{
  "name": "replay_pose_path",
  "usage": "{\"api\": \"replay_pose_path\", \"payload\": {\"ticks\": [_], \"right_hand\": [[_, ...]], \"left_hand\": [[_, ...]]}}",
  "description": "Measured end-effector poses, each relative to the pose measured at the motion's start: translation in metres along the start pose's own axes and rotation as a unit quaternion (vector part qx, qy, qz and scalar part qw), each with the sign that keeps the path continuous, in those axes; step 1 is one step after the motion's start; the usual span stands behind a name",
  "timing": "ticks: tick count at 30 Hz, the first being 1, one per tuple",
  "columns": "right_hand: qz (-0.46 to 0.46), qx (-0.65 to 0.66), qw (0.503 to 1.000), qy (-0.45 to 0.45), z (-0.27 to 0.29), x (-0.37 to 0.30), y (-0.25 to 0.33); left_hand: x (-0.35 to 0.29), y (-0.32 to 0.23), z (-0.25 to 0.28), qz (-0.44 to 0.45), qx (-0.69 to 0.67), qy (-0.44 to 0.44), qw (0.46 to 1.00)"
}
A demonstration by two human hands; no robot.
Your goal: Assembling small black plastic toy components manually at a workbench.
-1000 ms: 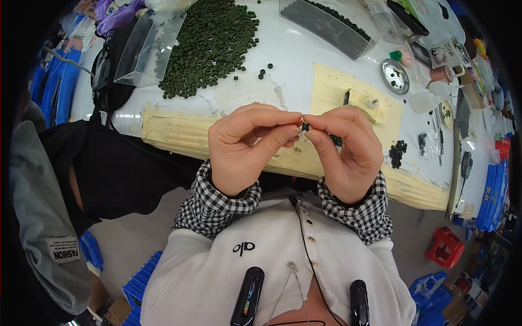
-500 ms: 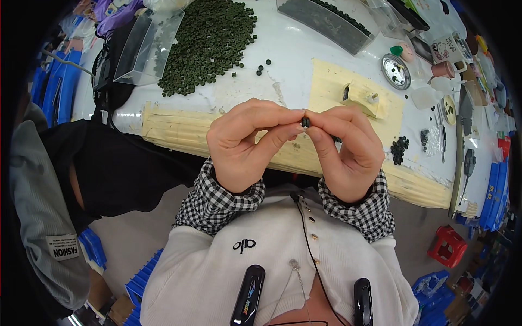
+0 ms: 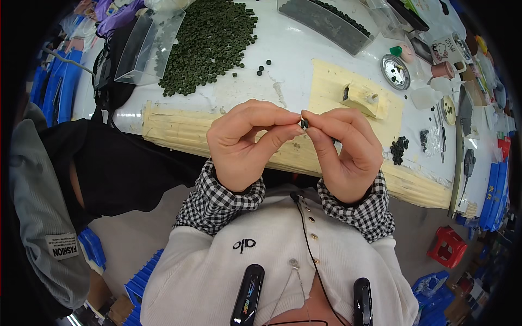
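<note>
A small dark cylindrical part (image 3: 305, 124) sits between the fingertips of both hands, above the table's near edge. My left hand (image 3: 239, 142) pinches it from the left with thumb and forefinger, and my right hand (image 3: 352, 149) pinches it from the right. Something dark also shows under the curled fingers of my right hand, too little of it to name. Beyond my hands, a yellow taped block (image 3: 363, 99) with a pale peg stands on a yellow taped patch (image 3: 326, 81). Right of my right hand lies a cluster of small black rings (image 3: 399, 150).
A large heap of small dark green parts (image 3: 209, 46) covers the far left table, beside a clear plastic bin (image 3: 142, 49). Another clear bin (image 3: 325, 26) stands at the back. A round metal dish (image 3: 395, 71), cups and tools crowd the right. Someone's grey sleeve (image 3: 46, 206) is at left.
Both hands stay nearly in place. My fingertips have shifted very slightly around the small dark part, and the right fingers have turned a little.
</note>
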State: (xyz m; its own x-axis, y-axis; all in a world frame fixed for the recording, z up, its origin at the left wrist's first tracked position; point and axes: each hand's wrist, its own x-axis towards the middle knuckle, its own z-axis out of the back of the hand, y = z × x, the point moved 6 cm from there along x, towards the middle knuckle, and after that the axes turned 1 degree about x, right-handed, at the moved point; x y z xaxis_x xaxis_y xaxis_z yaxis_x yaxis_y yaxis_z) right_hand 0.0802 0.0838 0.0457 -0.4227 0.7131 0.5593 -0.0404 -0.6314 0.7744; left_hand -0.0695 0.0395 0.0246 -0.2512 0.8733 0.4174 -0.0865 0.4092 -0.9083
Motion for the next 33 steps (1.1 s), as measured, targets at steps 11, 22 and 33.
{"api": "replay_pose_path", "payload": {"ticks": [11,22,33], "right_hand": [[-0.017,0.029,0.999,-0.007,0.001,-0.001,-0.004],[-0.056,-0.008,0.997,0.047,0.004,-0.05,-0.014],[-0.019,-0.052,0.998,0.031,0.007,-0.051,-0.015]], "left_hand": [[-0.001,0.002,-0.004,0.052,-0.055,0.03,0.997],[-0.038,0.032,-0.018,0.195,-0.137,0.118,0.964],[-0.027,0.005,-0.016,-0.121,0.211,0.075,0.967]]}}
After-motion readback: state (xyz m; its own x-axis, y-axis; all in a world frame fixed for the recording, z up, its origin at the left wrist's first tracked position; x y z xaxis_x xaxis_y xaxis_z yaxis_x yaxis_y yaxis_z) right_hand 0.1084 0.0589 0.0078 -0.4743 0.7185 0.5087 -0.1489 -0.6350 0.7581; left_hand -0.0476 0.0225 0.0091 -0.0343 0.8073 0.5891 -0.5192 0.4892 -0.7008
